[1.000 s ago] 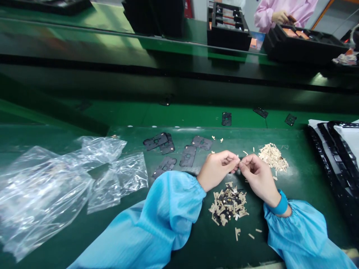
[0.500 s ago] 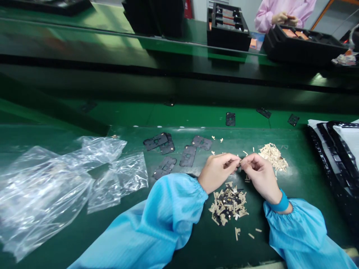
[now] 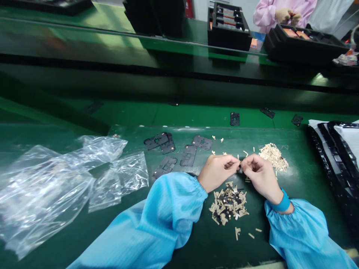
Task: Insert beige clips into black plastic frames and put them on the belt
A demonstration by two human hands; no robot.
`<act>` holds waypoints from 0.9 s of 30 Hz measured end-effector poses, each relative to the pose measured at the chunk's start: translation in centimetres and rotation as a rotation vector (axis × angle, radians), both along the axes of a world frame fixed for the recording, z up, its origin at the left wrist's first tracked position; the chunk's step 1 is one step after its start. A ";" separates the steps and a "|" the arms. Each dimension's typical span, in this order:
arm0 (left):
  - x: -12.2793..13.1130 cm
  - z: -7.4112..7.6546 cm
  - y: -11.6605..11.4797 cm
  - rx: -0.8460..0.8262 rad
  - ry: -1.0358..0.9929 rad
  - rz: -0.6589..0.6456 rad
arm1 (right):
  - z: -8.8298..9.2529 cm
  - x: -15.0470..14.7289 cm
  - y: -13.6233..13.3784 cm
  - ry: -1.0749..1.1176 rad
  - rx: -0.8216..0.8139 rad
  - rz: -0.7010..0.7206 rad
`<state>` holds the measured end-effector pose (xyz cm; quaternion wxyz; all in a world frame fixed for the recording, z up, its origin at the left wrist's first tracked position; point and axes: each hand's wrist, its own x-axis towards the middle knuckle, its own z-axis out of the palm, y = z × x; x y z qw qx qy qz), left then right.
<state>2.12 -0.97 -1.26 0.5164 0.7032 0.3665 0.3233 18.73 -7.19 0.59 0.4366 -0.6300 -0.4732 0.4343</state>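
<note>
My left hand and my right hand meet fingertip to fingertip above the green bench, both pinched closed. A tiny dark piece shows between the fingertips, too small to name. Just below the hands lies a mixed pile of small beige and black pieces. Beyond my right hand is a heap of pale beige pieces. To the left of my left hand several flat black plastic plates with cutouts lie on the bench. Blue sleeves cover both forearms, and a blue band circles my right wrist.
Crumpled clear plastic bags spread over the left side. Black trays with white sheets stand at the right edge. More black plates lie on the lower green strip behind. On the raised shelf are black boxes; a person in pink works beyond.
My hands stay pinched together in nearly the same place. The black plates on the rear strip have shifted slightly right. Whitish translucent material has appeared beside the person in pink.
</note>
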 end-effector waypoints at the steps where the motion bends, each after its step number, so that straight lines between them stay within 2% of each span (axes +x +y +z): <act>1: 0.0 0.1 0.0 -0.005 -0.001 -0.002 | 0.0 0.0 0.0 0.001 -0.001 -0.006; 7: 0.1 0.4 0.0 -0.009 0.009 -0.006 | 0.0 -0.1 0.0 -0.017 -0.009 -0.011; 12: 0.0 0.2 0.0 0.082 0.053 0.003 | 0.0 -0.1 0.0 -0.029 -0.005 0.011; 18: -0.2 0.5 0.5 0.192 0.110 0.130 | -0.1 0.3 0.1 -0.028 0.036 -0.042; 21: -0.3 0.7 0.6 0.257 0.148 0.103 | -0.2 0.4 0.1 -0.028 0.035 -0.053; 27: -0.2 0.3 0.5 0.240 0.086 0.100 | -0.1 0.3 0.1 -0.038 0.043 -0.063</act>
